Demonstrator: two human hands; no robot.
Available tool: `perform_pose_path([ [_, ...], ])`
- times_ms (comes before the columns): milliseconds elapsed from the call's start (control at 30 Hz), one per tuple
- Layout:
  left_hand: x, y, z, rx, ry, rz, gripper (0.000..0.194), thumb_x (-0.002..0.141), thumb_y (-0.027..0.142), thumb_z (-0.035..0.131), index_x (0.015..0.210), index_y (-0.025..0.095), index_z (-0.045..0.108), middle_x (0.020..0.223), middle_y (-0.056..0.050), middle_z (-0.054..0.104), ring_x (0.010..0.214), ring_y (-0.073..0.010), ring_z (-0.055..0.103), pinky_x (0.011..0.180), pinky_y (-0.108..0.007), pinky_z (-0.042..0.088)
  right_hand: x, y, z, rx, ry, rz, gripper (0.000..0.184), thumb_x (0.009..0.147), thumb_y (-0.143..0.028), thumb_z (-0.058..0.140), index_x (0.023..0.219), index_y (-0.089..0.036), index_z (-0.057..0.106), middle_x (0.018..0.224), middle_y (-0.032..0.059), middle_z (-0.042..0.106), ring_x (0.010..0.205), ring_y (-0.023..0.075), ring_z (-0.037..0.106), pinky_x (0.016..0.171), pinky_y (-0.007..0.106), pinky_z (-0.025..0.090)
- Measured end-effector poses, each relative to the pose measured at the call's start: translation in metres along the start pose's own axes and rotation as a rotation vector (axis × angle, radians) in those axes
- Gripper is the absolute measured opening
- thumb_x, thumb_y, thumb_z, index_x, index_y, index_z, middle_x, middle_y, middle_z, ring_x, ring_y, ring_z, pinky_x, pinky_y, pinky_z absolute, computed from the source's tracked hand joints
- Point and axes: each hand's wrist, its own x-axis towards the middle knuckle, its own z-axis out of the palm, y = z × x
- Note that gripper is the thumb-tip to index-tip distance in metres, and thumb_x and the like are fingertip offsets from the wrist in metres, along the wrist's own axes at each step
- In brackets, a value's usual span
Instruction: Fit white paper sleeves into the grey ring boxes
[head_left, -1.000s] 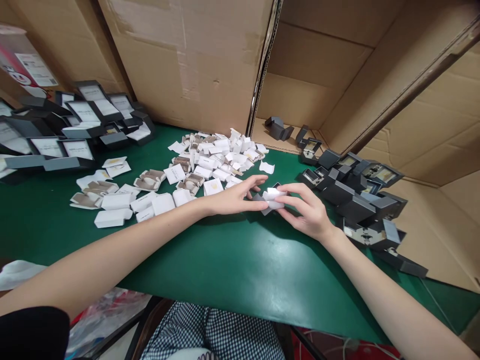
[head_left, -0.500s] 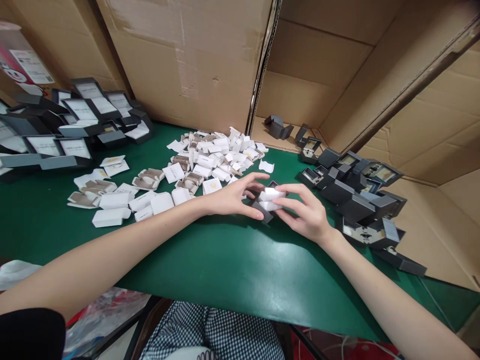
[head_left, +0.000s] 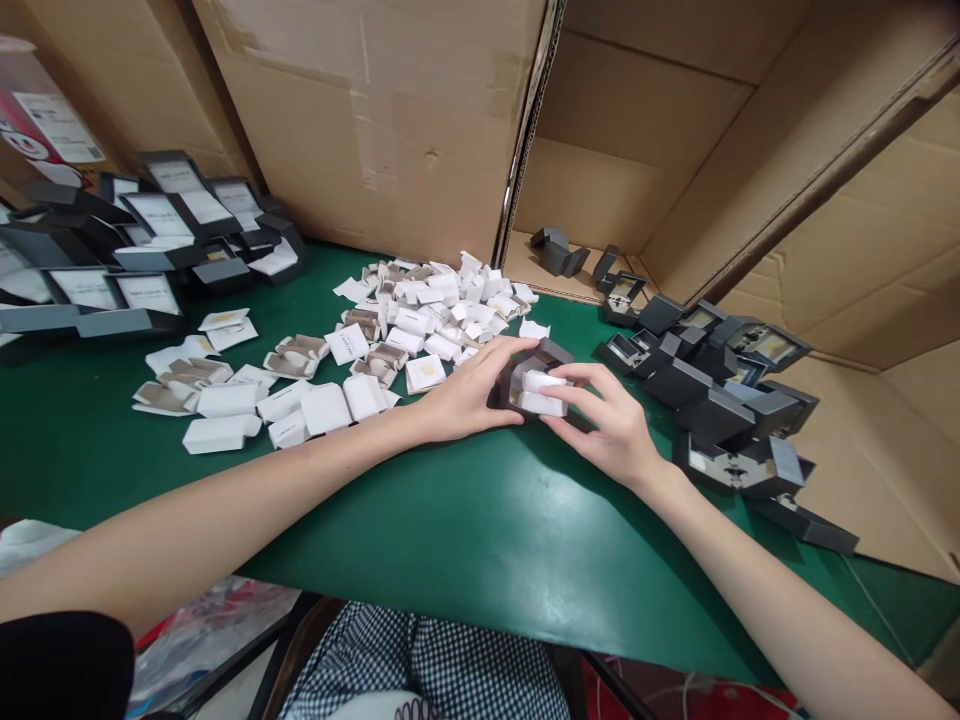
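Observation:
A dark grey jewellery box (head_left: 553, 352) stands opened on the green table, gripped around its left side by my left hand (head_left: 480, 395). My right hand (head_left: 600, 415) pinches a white insert (head_left: 541, 393) between thumb and fingers. The insert sits at the box's opening; whether it is partly inside or just above I cannot tell. My right fingertips touch its right edge, and the box's inside is mostly hidden behind the insert and fingers.
White card inserts (head_left: 442, 300) lie heaped behind my left hand, with more white pieces (head_left: 229, 400) at the left. Dark boxes (head_left: 679, 390) are piled at right, and opened boxes (head_left: 161, 225) at far left. A large cardboard carton (head_left: 390, 120) stands behind the green table (head_left: 420, 540).
My left hand has closed around the box, which has turned more upright. My right hand has shifted slightly, still holding the white insert at the box.

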Motion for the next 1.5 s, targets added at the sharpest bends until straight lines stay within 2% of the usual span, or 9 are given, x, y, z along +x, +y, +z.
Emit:
perform_pose_path([
  [133, 0.000, 0.002, 0.000, 0.015, -0.008, 0.003, 0.076, 0.078, 0.037, 0.073, 0.142, 0.028, 0.033, 0.141, -0.012, 0.042, 0.130, -0.0305, 0.044, 0.108, -0.047, 0.041, 0.000, -0.002, 0.001, 0.036, -0.014, 0.062, 0.029, 0.085, -0.022, 0.066, 0.113, -0.019, 0.062, 0.108, 0.0132, 0.066, 0.100, 0.0259, 0.063, 0.085, 0.043, 0.055],
  [367, -0.001, 0.002, 0.001, 0.025, -0.020, -0.033, 0.079, 0.078, 0.040, 0.072, 0.144, 0.029, 0.029, 0.146, -0.012, 0.037, 0.134, -0.0319, 0.040, 0.110, -0.049, 0.038, 0.001, -0.003, 0.001, -0.018, -0.038, 0.131, 0.029, 0.086, -0.032, 0.066, 0.113, -0.023, 0.061, 0.108, 0.0099, 0.069, 0.100, 0.0279, 0.062, 0.087, 0.049, 0.051],
  [533, -0.001, 0.002, 0.002, 0.021, -0.020, -0.029, 0.083, 0.078, 0.039, 0.072, 0.146, 0.029, 0.025, 0.147, -0.012, 0.035, 0.135, -0.0313, 0.039, 0.111, -0.048, 0.038, 0.000, -0.004, 0.002, -0.042, -0.134, 0.141, 0.044, 0.087, -0.029, 0.063, 0.128, -0.019, 0.052, 0.112, 0.0146, 0.060, 0.105, 0.0297, 0.057, 0.086, 0.048, 0.051],
  [633, 0.000, 0.003, 0.002, 0.022, -0.025, -0.027, 0.082, 0.079, 0.038, 0.072, 0.146, 0.029, 0.025, 0.146, -0.011, 0.036, 0.133, -0.0306, 0.040, 0.110, -0.048, 0.039, -0.001, -0.007, 0.005, -0.075, -0.179, 0.174, 0.043, 0.088, -0.028, 0.060, 0.128, -0.016, 0.051, 0.111, 0.0162, 0.055, 0.105, 0.0302, 0.055, 0.085, 0.048, 0.051],
  [833, 0.000, 0.001, 0.002, 0.026, -0.018, -0.011, 0.083, 0.078, 0.038, 0.073, 0.146, 0.028, 0.026, 0.145, -0.013, 0.036, 0.133, -0.0317, 0.041, 0.110, -0.049, 0.039, 0.000, -0.012, 0.008, -0.034, -0.117, 0.196, 0.039, 0.086, -0.023, 0.061, 0.124, -0.020, 0.052, 0.116, 0.0136, 0.060, 0.106, 0.0294, 0.055, 0.088, 0.048, 0.050],
  [1033, -0.001, 0.000, 0.003, 0.024, -0.028, -0.014, 0.085, 0.077, 0.038, 0.074, 0.146, 0.028, 0.026, 0.146, -0.012, 0.036, 0.133, -0.0321, 0.041, 0.111, -0.049, 0.038, 0.000, -0.012, 0.009, 0.068, -0.055, 0.227, 0.037, 0.084, -0.024, 0.065, 0.120, -0.022, 0.056, 0.112, 0.0101, 0.066, 0.103, 0.0267, 0.058, 0.088, 0.044, 0.050],
  [1300, -0.001, 0.000, 0.005, 0.024, -0.015, -0.006, 0.083, 0.078, 0.038, 0.072, 0.145, 0.029, 0.026, 0.143, -0.012, 0.038, 0.132, -0.0326, 0.042, 0.109, -0.050, 0.040, -0.001, -0.014, 0.009, -0.033, -0.123, 0.271, 0.037, 0.088, -0.036, 0.063, 0.122, -0.024, 0.058, 0.116, 0.0100, 0.067, 0.103, 0.0297, 0.053, 0.086, 0.049, 0.044],
  [1500, -0.002, 0.001, 0.006, 0.058, -0.022, 0.014, 0.082, 0.079, 0.032, 0.072, 0.145, 0.026, 0.025, 0.142, -0.013, 0.038, 0.131, -0.0302, 0.043, 0.110, -0.046, 0.040, 0.000, -0.014, 0.011, 0.046, -0.096, 0.226, 0.036, 0.090, -0.033, 0.060, 0.124, -0.022, 0.058, 0.117, 0.0105, 0.065, 0.100, 0.0276, 0.052, 0.085, 0.046, 0.049],
])
